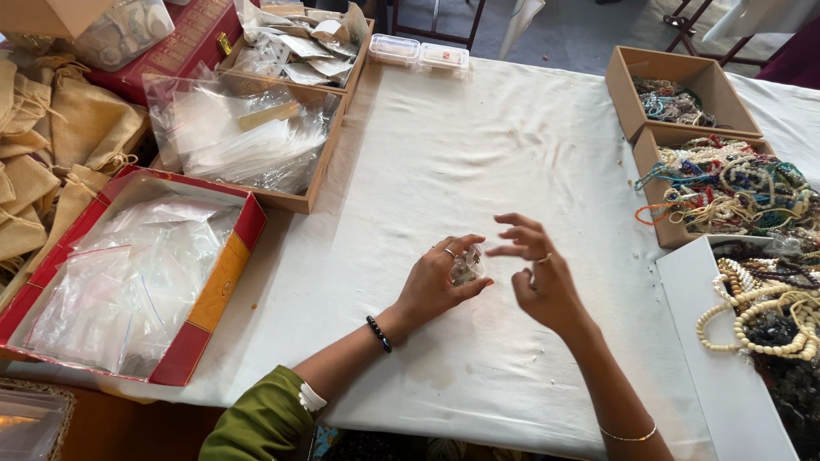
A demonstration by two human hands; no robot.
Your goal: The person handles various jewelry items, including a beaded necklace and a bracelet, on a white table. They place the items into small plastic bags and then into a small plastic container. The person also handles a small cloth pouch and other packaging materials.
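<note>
- Head view, looking down on a bench [478, 154] draped in a creased white cloth.
- At centre frame, the left hand [436, 282] has its fingers curled around a small clear packet [466, 266], holding it just above the cloth.
- The right hand [540, 277] hovers just beside the packet, fingers spread and holding nothing.
- Open cloth lies all around the hands, widest toward the top of the frame.
- Left edge: a red box [224, 282] of clear plastic bags, with a wooden tray [320, 162] of more bags above it.
- Right edge: cardboard boxes [653, 166] heaped with coloured bead strings, and a white tray [709, 358] holding cream bead necklaces at lower right.
- Top edge: two small clear lidded containers [418, 51].
</note>
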